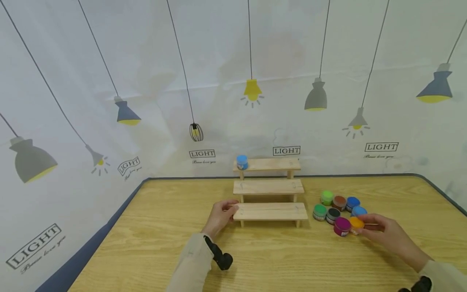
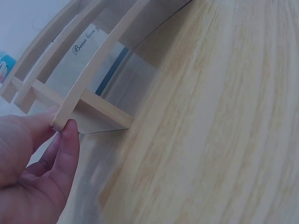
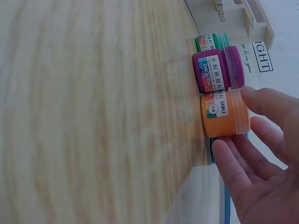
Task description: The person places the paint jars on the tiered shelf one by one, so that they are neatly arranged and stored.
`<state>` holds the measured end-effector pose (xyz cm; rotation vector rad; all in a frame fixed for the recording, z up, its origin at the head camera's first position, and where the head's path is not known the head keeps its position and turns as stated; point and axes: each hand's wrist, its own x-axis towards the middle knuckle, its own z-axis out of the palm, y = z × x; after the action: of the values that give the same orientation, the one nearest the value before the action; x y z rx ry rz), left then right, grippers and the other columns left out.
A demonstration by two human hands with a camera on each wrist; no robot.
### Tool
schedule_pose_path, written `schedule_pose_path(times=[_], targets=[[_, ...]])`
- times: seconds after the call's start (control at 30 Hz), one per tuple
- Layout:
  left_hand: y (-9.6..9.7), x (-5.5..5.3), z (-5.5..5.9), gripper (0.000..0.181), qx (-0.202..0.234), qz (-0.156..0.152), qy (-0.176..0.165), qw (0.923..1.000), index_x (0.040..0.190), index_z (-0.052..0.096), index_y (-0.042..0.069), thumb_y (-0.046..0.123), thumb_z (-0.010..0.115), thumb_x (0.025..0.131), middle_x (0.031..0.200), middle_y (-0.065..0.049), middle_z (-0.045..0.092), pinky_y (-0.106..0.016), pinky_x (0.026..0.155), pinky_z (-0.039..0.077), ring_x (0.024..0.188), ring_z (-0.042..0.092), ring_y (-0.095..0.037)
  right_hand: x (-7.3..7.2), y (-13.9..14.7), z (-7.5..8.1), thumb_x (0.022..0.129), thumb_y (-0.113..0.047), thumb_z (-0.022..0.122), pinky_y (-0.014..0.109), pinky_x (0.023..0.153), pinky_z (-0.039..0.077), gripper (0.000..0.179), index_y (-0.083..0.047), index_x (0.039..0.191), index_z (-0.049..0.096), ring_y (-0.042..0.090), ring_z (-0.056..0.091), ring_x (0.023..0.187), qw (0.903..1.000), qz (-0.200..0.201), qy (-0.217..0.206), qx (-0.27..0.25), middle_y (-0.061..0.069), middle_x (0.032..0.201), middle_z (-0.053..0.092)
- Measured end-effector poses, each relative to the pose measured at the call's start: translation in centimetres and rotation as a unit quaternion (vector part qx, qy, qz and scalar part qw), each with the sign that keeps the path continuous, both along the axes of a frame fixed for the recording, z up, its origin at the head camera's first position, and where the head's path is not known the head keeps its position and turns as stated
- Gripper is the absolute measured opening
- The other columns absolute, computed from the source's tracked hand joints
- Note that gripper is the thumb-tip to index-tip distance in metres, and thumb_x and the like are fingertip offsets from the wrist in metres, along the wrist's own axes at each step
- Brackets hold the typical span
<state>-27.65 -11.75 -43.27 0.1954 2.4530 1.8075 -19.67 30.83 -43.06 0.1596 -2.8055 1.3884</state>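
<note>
A three-step wooden display stand [image 1: 270,211] stands on the table. My left hand [image 1: 221,217] pinches the left end of its lowest step between thumb and fingers, as the left wrist view shows at the step's corner [image 2: 58,122]. On the top step's left end sits a light blue paint jar [image 1: 242,162]. To the right, my right hand [image 1: 388,235] has thumb and fingers around an orange paint jar [image 3: 219,114], at the near right of a cluster of jars. A purple paint jar [image 3: 212,72] stands right beside it.
Around these stand a green jar [image 1: 320,212], a black-lidded jar [image 1: 333,216], a light green jar [image 1: 326,198], a brown jar [image 1: 339,202], a dark blue jar [image 1: 352,203] and another light blue jar [image 1: 359,211]. A lamp-printed backdrop [image 1: 219,101] rises behind the table [image 1: 277,259].
</note>
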Motion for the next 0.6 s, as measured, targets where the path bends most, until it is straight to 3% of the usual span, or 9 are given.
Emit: schedule_pose_path(times=[0.3,0.6], targets=[[-0.06,-0.01,0.14,0.029,0.004,-0.005,-0.001,1.0000,0.113,0.058,0.000,0.015,0.054,0.089,0.084,-0.010,0.057,-0.031,0.058,0.048,0.058,0.050,-0.012,-0.46,-0.04,-0.26,0.085,-0.017,0.061,0.023,0.067,0.049,0.046,0.015,0.115,0.046,-0.005,0.053,0.077,0.9997,0.008,0.016,0.018,0.029,0.108,0.052],[0.00,-0.17,-0.09,0.027,-0.003,-0.002,0.006,1.0000,0.112,0.059,-0.001,0.013,0.054,0.089,0.084,-0.009,0.058,-0.028,0.056,0.047,0.057,0.050,-0.011,-0.70,-0.10,-0.47,0.085,-0.017,0.061,0.027,0.067,0.049,0.048,0.016,0.117,0.045,0.019,0.059,0.083,0.9993,0.009,0.012,0.033,0.029,0.107,0.053]])
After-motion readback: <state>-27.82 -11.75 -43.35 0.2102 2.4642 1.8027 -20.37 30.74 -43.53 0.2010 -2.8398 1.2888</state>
